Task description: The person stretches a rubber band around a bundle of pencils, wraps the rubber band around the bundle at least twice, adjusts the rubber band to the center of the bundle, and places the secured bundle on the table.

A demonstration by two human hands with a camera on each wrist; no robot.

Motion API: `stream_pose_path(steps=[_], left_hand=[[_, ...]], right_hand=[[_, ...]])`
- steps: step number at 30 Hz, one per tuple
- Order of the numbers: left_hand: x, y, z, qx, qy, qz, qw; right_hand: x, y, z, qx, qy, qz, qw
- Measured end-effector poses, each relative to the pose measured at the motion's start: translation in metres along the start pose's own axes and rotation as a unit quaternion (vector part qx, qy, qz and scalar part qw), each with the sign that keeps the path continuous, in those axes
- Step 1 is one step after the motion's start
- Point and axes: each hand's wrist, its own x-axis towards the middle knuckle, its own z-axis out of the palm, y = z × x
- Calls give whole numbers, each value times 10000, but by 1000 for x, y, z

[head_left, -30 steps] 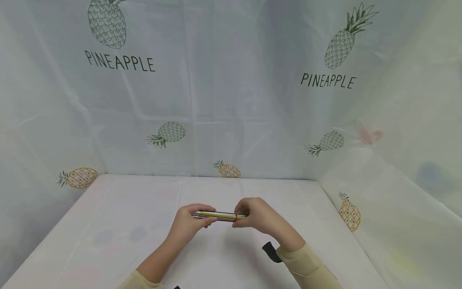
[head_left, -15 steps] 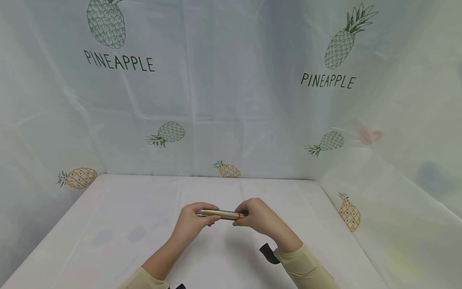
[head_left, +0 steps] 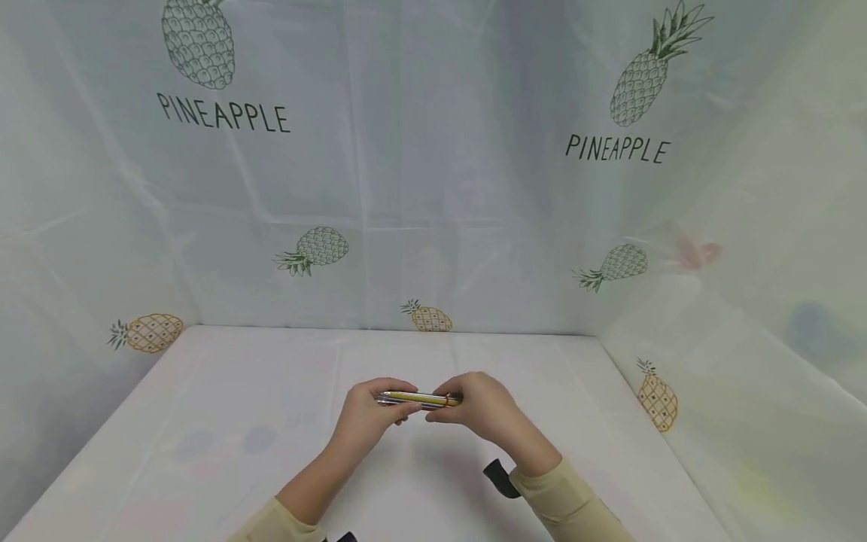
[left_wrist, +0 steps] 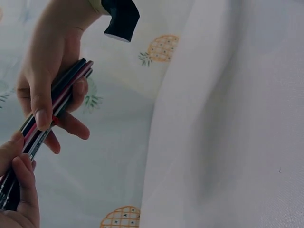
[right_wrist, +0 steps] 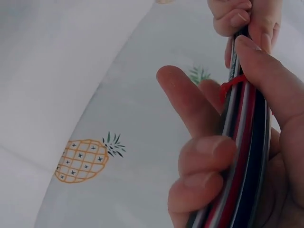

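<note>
A bundle of slim pencils (head_left: pixel 428 399), one of them yellow in the head view, is held level above the white table. A thin red band (right_wrist: pixel 232 84) goes round the bundle. My left hand (head_left: pixel 366 418) pinches the left end between thumb and fingers. At the other end my right hand (head_left: pixel 486 406) grips the bundle close to the band. Dark blue, red and pale stripes show along the pencils (right_wrist: pixel 244 142) in the right wrist view, where the right hand's index finger stands off the bundle and other fingers curl round it.
The white tabletop (head_left: pixel 257 391) lies beneath both hands. A pale curtain (head_left: pixel 433 150) with printed pineapples stands behind and at the sides. A black strap end (head_left: pixel 501 479) sticks out by the right sleeve, and another shows by the left sleeve.
My left hand has moved slightly right with the pencils. The right hand's fingertips sit a little further left, so the hands are closer together. Both keep hold of the bundle.
</note>
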Motion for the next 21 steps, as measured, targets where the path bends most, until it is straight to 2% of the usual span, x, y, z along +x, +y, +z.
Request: stream_pose_path(steps=[5,8,14,21], left_hand=[[-1,-3,-4,220,45,6,9997],[-1,-6,-8,191,56,10,9998],[-3,-8,-9,143,123,6,9998],[-5,-6,-6,193,211,21,9996]], right_hand=[[-3,7,0,524,-109,-88,9985],[-6,11,-1,929,-151,-124,9955],[-8,11,4,1421,104,-55,9898],[-7,8,13,1263,473,-101,9908]])
